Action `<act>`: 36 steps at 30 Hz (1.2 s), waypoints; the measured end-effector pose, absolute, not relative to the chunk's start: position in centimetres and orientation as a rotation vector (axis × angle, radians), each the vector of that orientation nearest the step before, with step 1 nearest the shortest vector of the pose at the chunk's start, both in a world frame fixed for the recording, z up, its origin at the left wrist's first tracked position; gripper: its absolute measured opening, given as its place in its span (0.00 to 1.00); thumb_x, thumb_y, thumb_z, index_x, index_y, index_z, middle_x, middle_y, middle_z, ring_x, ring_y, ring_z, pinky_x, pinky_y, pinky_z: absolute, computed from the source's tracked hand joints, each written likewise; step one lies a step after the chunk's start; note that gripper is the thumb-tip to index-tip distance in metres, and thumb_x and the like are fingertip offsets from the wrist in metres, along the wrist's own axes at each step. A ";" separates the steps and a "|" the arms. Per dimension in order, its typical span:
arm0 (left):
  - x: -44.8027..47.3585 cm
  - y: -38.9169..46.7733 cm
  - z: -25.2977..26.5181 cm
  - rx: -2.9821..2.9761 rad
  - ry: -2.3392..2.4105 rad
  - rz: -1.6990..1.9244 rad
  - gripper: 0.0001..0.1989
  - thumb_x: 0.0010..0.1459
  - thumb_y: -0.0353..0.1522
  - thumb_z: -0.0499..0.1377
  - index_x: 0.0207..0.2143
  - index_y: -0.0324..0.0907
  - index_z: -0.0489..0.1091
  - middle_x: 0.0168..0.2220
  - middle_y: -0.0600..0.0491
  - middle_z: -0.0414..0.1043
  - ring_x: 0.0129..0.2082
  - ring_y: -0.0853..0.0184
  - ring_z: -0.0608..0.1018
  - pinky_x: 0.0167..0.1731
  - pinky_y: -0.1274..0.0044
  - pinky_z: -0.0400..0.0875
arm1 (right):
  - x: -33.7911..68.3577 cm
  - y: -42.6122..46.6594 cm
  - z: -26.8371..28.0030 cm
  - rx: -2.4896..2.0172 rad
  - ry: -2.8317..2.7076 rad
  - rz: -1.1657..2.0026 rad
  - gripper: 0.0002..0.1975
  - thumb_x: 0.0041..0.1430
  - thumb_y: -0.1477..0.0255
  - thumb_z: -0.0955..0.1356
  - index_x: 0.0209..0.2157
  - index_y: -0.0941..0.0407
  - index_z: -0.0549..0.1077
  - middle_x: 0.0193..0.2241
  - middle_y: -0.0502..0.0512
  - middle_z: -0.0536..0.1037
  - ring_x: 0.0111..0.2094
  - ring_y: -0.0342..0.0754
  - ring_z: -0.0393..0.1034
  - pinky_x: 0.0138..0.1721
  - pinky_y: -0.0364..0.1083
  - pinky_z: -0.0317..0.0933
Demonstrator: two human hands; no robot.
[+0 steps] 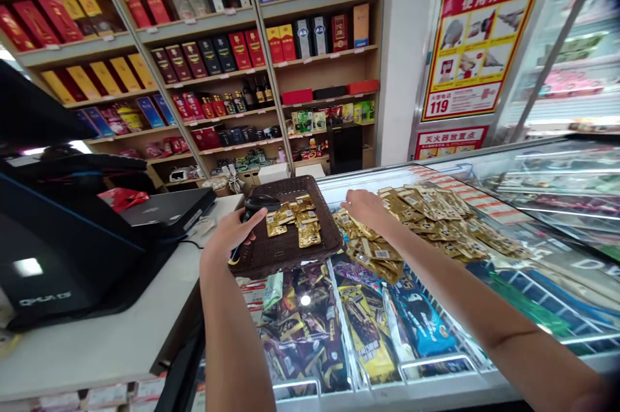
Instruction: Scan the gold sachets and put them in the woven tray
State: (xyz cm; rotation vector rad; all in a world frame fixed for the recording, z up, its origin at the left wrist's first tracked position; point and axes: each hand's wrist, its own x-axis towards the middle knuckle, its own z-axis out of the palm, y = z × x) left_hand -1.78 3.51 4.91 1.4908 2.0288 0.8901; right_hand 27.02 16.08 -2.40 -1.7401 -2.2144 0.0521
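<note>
My left hand [235, 231] is closed around the handle of a black handheld barcode scanner [264, 203]. The scanner's head reaches over a brown woven basket [259, 257], in which several gold foil packets [309, 231] lie flat. To the right of the basket, my right hand [365, 206] bends down with curled fingers at the left edge of a spread pile of gold packets [431, 212]. Its fingertips are hidden, so what it pinches, if anything, does not show. Both basket and pile rest on the glass top of a chest freezer [346, 309].
Bagged frozen goods [300, 328] show through the glass. A white counter [106, 347] with a black checkout machine [62, 257] stands at the left. Shelves of boxed bottles [213, 57] line the back wall, beside a red and yellow fire-hydrant poster [479, 31].
</note>
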 end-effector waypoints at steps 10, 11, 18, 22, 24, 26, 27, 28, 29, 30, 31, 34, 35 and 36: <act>-4.7 2.3 4.2 1.419 1.977 1.083 0.30 0.44 0.60 0.60 0.33 0.42 0.70 0.19 0.54 0.70 0.22 0.64 0.75 0.24 0.76 0.68 | 8.1 19.4 -4.3 -1.674 -2.386 0.315 0.26 0.55 0.58 0.71 0.48 0.63 0.77 0.57 0.76 0.67 0.58 0.68 0.60 0.51 0.55 0.59; -4.7 2.1 4.3 1.416 1.976 1.085 0.30 0.45 0.60 0.60 0.34 0.42 0.71 0.19 0.54 0.70 0.22 0.64 0.75 0.24 0.76 0.68 | 7.3 19.7 -4.8 -1.704 -2.336 0.330 0.28 0.52 0.58 0.73 0.49 0.64 0.77 0.59 0.76 0.65 0.60 0.68 0.58 0.53 0.56 0.57; -3.4 1.8 5.0 1.450 1.964 1.070 0.30 0.46 0.59 0.59 0.36 0.43 0.71 0.18 0.54 0.70 0.21 0.64 0.74 0.22 0.77 0.65 | 7.2 21.1 -6.1 -1.694 -2.044 0.619 0.21 0.46 0.72 0.75 0.45 0.62 0.77 0.46 0.71 0.77 0.50 0.62 0.71 0.45 0.50 0.62; -2.7 2.1 5.2 1.487 2.003 1.046 0.30 0.46 0.60 0.59 0.35 0.43 0.72 0.18 0.54 0.71 0.21 0.64 0.74 0.22 0.77 0.63 | 10.2 21.3 -4.4 -1.550 -1.960 0.753 0.10 0.52 0.71 0.70 0.37 0.60 0.78 0.36 0.60 0.80 0.34 0.49 0.74 0.32 0.42 0.61; -2.3 2.3 5.3 1.525 2.001 1.039 0.30 0.45 0.60 0.59 0.34 0.43 0.72 0.18 0.54 0.71 0.21 0.64 0.74 0.22 0.77 0.63 | 12.8 20.8 -3.7 -1.500 -1.888 0.774 0.11 0.57 0.68 0.67 0.39 0.59 0.76 0.35 0.57 0.79 0.31 0.45 0.72 0.29 0.40 0.59; -1.7 2.7 5.3 1.553 1.969 1.037 0.31 0.45 0.60 0.59 0.34 0.43 0.72 0.18 0.54 0.71 0.21 0.64 0.74 0.23 0.77 0.63 | 16.2 20.0 -3.3 -1.428 -1.789 0.773 0.14 0.60 0.67 0.63 0.43 0.59 0.73 0.37 0.57 0.78 0.31 0.44 0.70 0.29 0.40 0.58; -1.4 2.9 5.3 1.560 1.945 1.036 0.31 0.45 0.60 0.59 0.34 0.43 0.72 0.19 0.54 0.71 0.22 0.64 0.74 0.23 0.77 0.63 | 18.2 19.5 -3.3 -1.349 -1.714 0.773 0.15 0.61 0.67 0.62 0.45 0.58 0.72 0.37 0.57 0.78 0.31 0.45 0.70 0.29 0.40 0.58; -1.1 3.1 5.3 1.563 1.923 1.034 0.31 0.45 0.60 0.60 0.34 0.42 0.72 0.19 0.55 0.71 0.22 0.65 0.74 0.23 0.78 0.63 | 20.2 19.0 -3.4 -1.279 -1.663 0.748 0.16 0.62 0.65 0.60 0.47 0.57 0.70 0.37 0.55 0.77 0.31 0.45 0.69 0.30 0.41 0.58; -0.8 3.3 5.3 1.564 1.900 1.030 0.31 0.45 0.60 0.60 0.34 0.42 0.72 0.19 0.55 0.71 0.22 0.65 0.73 0.23 0.78 0.63 | 22.2 18.6 -3.5 -1.251 -1.628 0.697 0.17 0.63 0.64 0.59 0.48 0.56 0.69 0.35 0.54 0.77 0.30 0.46 0.68 0.30 0.42 0.58; -0.4 3.5 5.3 1.568 1.873 1.024 0.31 0.44 0.60 0.60 0.34 0.42 0.71 0.19 0.55 0.71 0.22 0.66 0.73 0.24 0.78 0.63 | 24.1 18.2 -3.5 -1.238 -1.611 0.633 0.17 0.63 0.64 0.59 0.49 0.55 0.69 0.33 0.53 0.76 0.30 0.46 0.67 0.32 0.42 0.57; -0.1 3.7 5.3 1.580 1.845 1.021 0.31 0.44 0.60 0.60 0.33 0.42 0.70 0.20 0.55 0.70 0.22 0.66 0.72 0.24 0.77 0.63 | 25.9 18.0 -3.6 -1.258 -1.608 0.560 0.17 0.63 0.63 0.59 0.48 0.55 0.69 0.32 0.52 0.76 0.30 0.47 0.67 0.33 0.43 0.57; 1.2 4.2 5.4 1.639 1.760 0.986 0.29 0.46 0.59 0.60 0.31 0.42 0.67 0.20 0.56 0.69 0.21 0.68 0.71 0.24 0.78 0.62 | 29.8 17.9 -3.2 -1.407 -1.626 0.371 0.13 0.60 0.63 0.65 0.42 0.56 0.72 0.30 0.51 0.74 0.32 0.48 0.66 0.35 0.43 0.55; 1.6 4.4 5.4 1.666 1.743 0.948 0.28 0.47 0.59 0.59 0.30 0.42 0.66 0.20 0.56 0.69 0.21 0.68 0.70 0.24 0.78 0.61 | 30.8 18.0 -3.0 -1.454 -1.652 0.339 0.11 0.58 0.63 0.66 0.38 0.56 0.72 0.29 0.51 0.73 0.32 0.47 0.65 0.35 0.43 0.54; 2.1 4.4 5.6 1.694 1.735 0.905 0.28 0.48 0.59 0.59 0.29 0.42 0.65 0.19 0.56 0.69 0.21 0.68 0.70 0.23 0.78 0.60 | 31.5 18.2 -2.7 -1.489 -1.689 0.330 0.10 0.58 0.63 0.66 0.33 0.56 0.72 0.27 0.51 0.71 0.31 0.47 0.64 0.34 0.42 0.53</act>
